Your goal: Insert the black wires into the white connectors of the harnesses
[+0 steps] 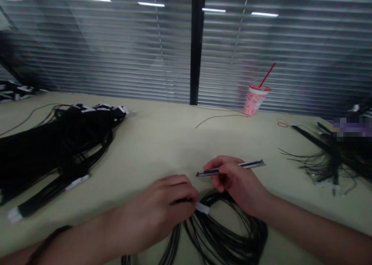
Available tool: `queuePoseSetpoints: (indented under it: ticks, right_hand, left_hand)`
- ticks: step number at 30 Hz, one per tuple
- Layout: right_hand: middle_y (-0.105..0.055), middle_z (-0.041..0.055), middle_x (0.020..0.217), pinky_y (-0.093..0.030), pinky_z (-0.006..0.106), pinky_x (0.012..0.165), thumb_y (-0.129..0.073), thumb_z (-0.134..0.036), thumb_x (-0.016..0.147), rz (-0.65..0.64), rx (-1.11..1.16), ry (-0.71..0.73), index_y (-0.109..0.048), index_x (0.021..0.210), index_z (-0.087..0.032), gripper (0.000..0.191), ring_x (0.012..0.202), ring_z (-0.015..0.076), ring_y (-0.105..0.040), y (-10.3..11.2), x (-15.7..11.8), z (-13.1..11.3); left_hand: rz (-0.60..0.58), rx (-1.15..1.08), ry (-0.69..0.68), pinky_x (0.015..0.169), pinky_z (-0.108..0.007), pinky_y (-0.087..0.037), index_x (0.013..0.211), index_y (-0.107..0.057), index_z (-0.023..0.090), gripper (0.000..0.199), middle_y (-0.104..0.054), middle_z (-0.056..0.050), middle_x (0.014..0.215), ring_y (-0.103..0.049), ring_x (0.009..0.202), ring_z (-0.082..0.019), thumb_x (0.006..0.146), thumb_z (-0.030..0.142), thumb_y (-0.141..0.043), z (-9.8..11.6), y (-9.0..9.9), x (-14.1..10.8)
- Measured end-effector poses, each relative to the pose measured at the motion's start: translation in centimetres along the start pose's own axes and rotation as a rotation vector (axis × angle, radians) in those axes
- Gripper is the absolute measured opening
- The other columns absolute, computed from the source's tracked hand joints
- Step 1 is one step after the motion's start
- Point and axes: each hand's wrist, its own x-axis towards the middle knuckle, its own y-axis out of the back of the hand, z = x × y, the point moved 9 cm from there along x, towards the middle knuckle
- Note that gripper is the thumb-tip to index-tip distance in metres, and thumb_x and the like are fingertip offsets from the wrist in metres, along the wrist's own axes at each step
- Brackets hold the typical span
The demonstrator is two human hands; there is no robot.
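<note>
My left hand [171, 203] is closed around part of a bundle of black cables [232, 240], near a white tag [202, 208]. What exactly lies between its fingers is partly hidden. A slim black-and-silver utility knife [247, 165] is gripped pen-like in my right hand [235, 179], with its dark pointed tip towards my left hand. That tip is apart from the cables, just above and to the right of the left knuckles. Loops of the cable bundle spread over the table below both hands, passing under my right wrist.
Black cable bundles with white ends [66, 141] cover the left of the pale table [162, 141]. More dark cables [331, 160] lie at the right, beside rubber bands [282, 123]. A pink cup with a red straw [254, 101] stands at the back before window blinds [116, 55].
</note>
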Motion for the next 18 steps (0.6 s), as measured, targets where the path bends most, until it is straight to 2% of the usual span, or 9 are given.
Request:
queuePoseSetpoints:
  ticks: [3, 5, 9, 11, 15, 18]
  right_hand:
    - [-0.057, 0.0019, 0.052, -0.037, 0.019, 0.045, -0.047, -0.013, 0.068, -0.073, -0.086, -0.064, -0.064, 0.072, -0.011, 0.017, 0.046, 0.0081, -0.049, -0.8, -0.6, 0.9]
    - [-0.057, 0.0012, 0.053, -0.037, 0.019, 0.046, -0.054, -0.015, 0.069, -0.077, -0.152, -0.078, -0.063, 0.072, -0.012, 0.010, 0.047, 0.0079, -0.049, -0.9, -0.8, 1.1]
    - [-0.047, -0.0045, 0.048, -0.029, 0.016, 0.042, -0.062, -0.019, 0.070, 0.042, -0.132, -0.007, -0.058, 0.065, -0.014, 0.008, 0.044, 0.0036, -0.038, 0.2, -1.3, 0.5]
    - [-0.045, -0.0054, 0.048, -0.029, 0.015, 0.043, -0.062, -0.019, 0.071, 0.080, -0.112, -0.014, -0.058, 0.068, -0.015, 0.007, 0.046, 0.0033, -0.038, 0.5, -1.8, 0.7]
    - [-0.058, -0.0016, 0.065, -0.041, 0.015, 0.054, -0.058, -0.028, 0.077, 0.135, -0.131, -0.060, -0.062, 0.086, -0.021, 0.012, 0.060, 0.0063, -0.050, 0.6, -4.2, 2.0]
    - [-0.064, 0.0010, 0.080, -0.048, 0.021, 0.064, -0.054, -0.034, 0.079, 0.220, -0.173, -0.037, -0.061, 0.095, -0.026, 0.019, 0.071, 0.0113, -0.058, 0.5, -6.3, 2.0]
  left_hand:
    - [0.064, -0.107, 0.034, 0.073, -0.023, -0.046, 0.092, -0.059, 0.017, 0.022, -0.061, -0.005, 0.086, -0.055, 0.079, -0.013, 0.083, 0.007, -0.042, -0.4, 0.1, -0.6]
    - [0.099, -0.147, 0.062, 0.073, -0.023, -0.047, 0.094, -0.059, 0.018, 0.021, -0.061, -0.005, 0.086, -0.055, 0.080, -0.014, 0.084, 0.009, -0.043, -0.5, -0.4, -1.3]
    - [0.204, -0.198, 0.152, 0.069, -0.022, -0.048, 0.098, -0.059, 0.021, 0.022, -0.061, -0.004, 0.088, -0.056, 0.081, -0.014, 0.086, 0.014, -0.043, -0.9, -0.6, -2.6]
    - [0.183, -0.247, 0.171, 0.070, -0.022, -0.049, 0.097, -0.060, 0.022, 0.022, -0.061, -0.004, 0.093, -0.057, 0.083, -0.014, 0.087, 0.016, -0.041, -0.8, -0.5, -2.5]
    - [0.141, -0.316, 0.133, 0.073, -0.022, -0.048, 0.089, -0.062, 0.022, 0.015, -0.062, -0.002, 0.089, -0.057, 0.081, -0.012, 0.084, 0.025, -0.049, 0.2, 0.0, -1.3]
    - [0.168, -0.254, 0.235, 0.067, -0.022, -0.048, 0.081, -0.063, 0.019, 0.019, -0.061, -0.003, 0.085, -0.056, 0.077, -0.014, 0.072, 0.036, -0.062, 0.0, -0.3, -1.2]
